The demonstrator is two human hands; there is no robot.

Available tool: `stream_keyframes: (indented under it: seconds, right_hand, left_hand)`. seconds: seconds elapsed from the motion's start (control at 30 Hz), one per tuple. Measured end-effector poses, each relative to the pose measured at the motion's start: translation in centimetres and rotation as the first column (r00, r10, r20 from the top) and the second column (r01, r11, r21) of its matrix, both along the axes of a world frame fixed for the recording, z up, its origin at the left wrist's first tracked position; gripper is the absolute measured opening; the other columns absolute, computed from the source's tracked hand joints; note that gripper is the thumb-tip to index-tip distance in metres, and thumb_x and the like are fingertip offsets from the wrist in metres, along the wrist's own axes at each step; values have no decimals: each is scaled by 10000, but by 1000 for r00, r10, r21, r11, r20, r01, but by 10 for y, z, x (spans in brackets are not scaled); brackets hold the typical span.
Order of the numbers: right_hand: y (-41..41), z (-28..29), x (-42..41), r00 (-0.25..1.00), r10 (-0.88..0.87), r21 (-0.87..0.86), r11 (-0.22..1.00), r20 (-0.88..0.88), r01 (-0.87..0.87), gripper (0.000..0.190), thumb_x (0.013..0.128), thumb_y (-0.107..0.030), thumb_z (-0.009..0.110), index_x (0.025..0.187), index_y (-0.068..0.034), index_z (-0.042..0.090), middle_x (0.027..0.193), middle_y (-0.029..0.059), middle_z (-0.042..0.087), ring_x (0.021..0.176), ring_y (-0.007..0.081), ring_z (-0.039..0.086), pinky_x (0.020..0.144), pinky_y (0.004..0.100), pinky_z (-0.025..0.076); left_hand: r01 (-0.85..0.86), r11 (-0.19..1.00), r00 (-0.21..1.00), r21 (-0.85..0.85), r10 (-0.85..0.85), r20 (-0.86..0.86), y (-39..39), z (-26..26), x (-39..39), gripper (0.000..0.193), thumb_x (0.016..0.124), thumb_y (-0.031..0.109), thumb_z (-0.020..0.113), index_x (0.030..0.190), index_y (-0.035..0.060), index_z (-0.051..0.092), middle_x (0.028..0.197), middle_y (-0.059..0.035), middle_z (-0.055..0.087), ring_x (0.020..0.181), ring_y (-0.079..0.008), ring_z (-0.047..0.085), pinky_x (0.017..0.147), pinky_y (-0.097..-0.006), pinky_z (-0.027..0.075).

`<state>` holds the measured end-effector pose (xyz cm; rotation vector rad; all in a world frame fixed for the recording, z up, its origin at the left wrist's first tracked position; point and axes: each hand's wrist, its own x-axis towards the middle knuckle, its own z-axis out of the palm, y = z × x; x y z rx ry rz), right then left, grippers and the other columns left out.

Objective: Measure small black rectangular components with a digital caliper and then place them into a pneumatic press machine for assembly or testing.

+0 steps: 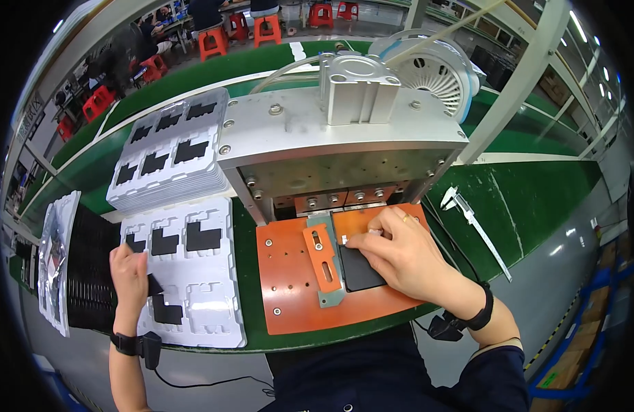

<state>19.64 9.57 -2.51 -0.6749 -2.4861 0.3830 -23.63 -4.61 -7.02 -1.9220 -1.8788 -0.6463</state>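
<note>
My right hand (399,250) is over the orange fixture plate (291,309) of a metal press. Its fingertips touch the top edge of a flat black rectangular part (361,270), by a small white piece; whether they grip it is hidden. A slotted orange bracket (322,257) lies on a grey-green strip left of the part. My left hand (129,275) is over the white plastic tray (214,291), fingers bent. A black piece (153,285) shows beside its palm; the grip on it is unclear. L-shaped black pieces (203,237) sit in several tray pockets.
The press frame (343,129) with an air cylinder (363,87) stands ahead. Stacked trays (167,149) are at back left, black stacked trays (93,268) at far left. A caliper (476,226) lies right, cables beside the plate. A fan (435,77) stands behind; people sit farther off.
</note>
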Motion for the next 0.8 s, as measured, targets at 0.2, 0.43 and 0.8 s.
stream_keyframes:
  seconds: [0.2, 0.43, 0.8]
  right_hand:
    - [-5, 0, -7, 983, -105, 285, 957, 151, 59, 322, 722, -92, 669, 1039, -145, 644, 842, 33, 456, 816, 215, 497, 671, 353, 408]
    - [-7, 1, -13, 989, -117, 252, 964, 93, 91, 400, 724, -65, 668, 1115, -133, 619, 902, 37, 523, 796, 229, 517, 664, 353, 419]
    - [-12, -1, -10, 991, -130, 252, 959, -17, 131, 308, 696, -8, 705, 987, -94, 652, 908, 55, 562, 768, 241, 538, 657, 366, 421]
  left_hand:
    - [16, 974, 993, -226, 10, 115, 45, -33, 18, 337, 857, 154, 635, 565, 12, 544, 627, -133, 468, 664, -313, 449, 656, -413, 352]
    - [216, 974, 571, 69, -184, 800, 41, 28, 63, 206, 825, 93, 645, 775, 66, 446, 701, -41, 464, 683, -172, 474, 672, -315, 413]
    - [171, 690, -862, 703, -240, 446, 34, 31, 123, 127, 930, 118, 524, 872, 166, 421, 764, 34, 433, 766, -109, 413, 672, -263, 370]
